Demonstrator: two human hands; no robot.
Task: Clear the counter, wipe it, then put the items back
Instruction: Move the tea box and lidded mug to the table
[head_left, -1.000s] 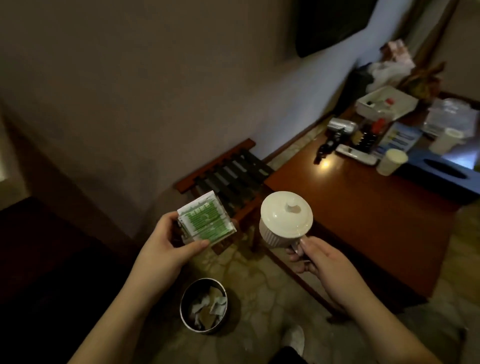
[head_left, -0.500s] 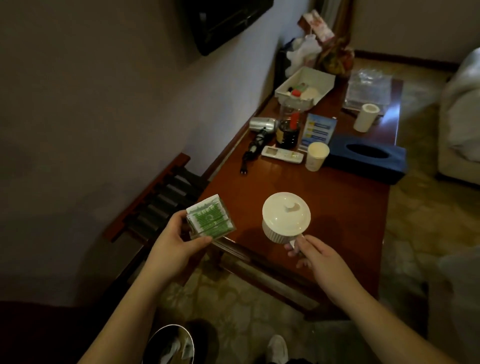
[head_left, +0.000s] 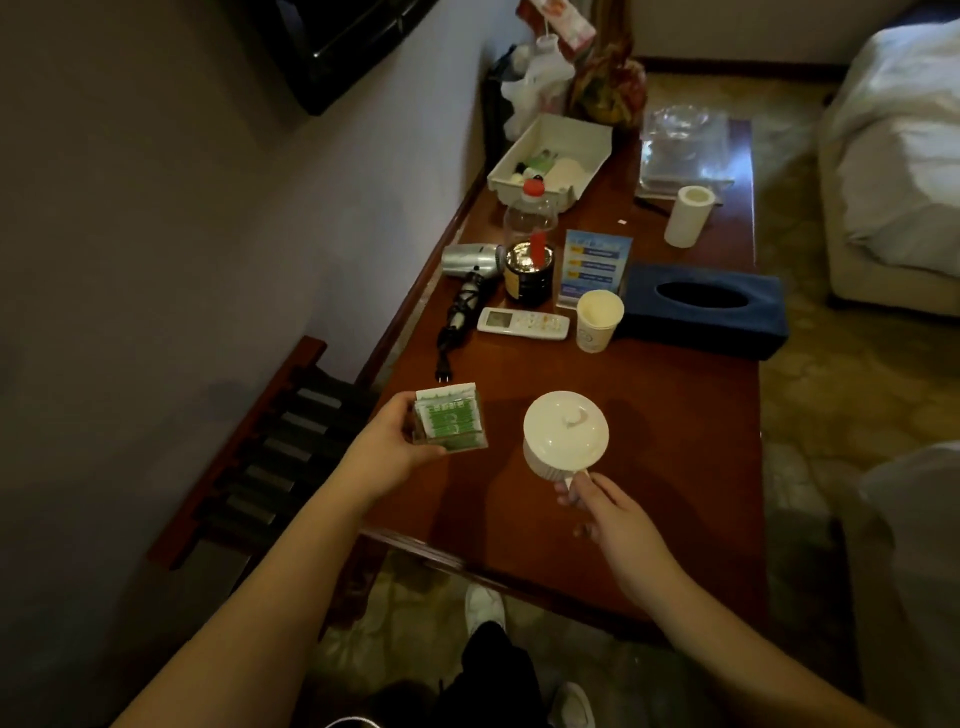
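Note:
My left hand (head_left: 387, 448) grips a small clear box of green tea packets (head_left: 451, 420) above the near left part of the brown wooden counter (head_left: 675, 447). My right hand (head_left: 608, 506) pinches the handle of a white lidded mug (head_left: 565, 434), held over the counter's near middle. Farther along the counter lie a silver hair dryer (head_left: 471, 258), a white remote (head_left: 522, 323), a paper cup (head_left: 598, 320), a dark blue tissue box (head_left: 701, 307), a black jar (head_left: 529, 273), a bottle (head_left: 530, 210), a blue sign card (head_left: 595, 265), a white tray (head_left: 550, 161) and a white roll (head_left: 688, 215).
A slatted luggage rack (head_left: 270, 457) stands left of the counter against the wall. A dark screen (head_left: 332, 47) hangs on the wall. Bags (head_left: 608, 83) crowd the far end, with clear plastic (head_left: 685, 150) beside them. A bed (head_left: 904, 156) lies to the right. My shoe (head_left: 484, 605) is below.
The view has swung from the luggage rack and bin toward the counter. Both hands, still holding the tea box and mug, have moved over the counter's near end.

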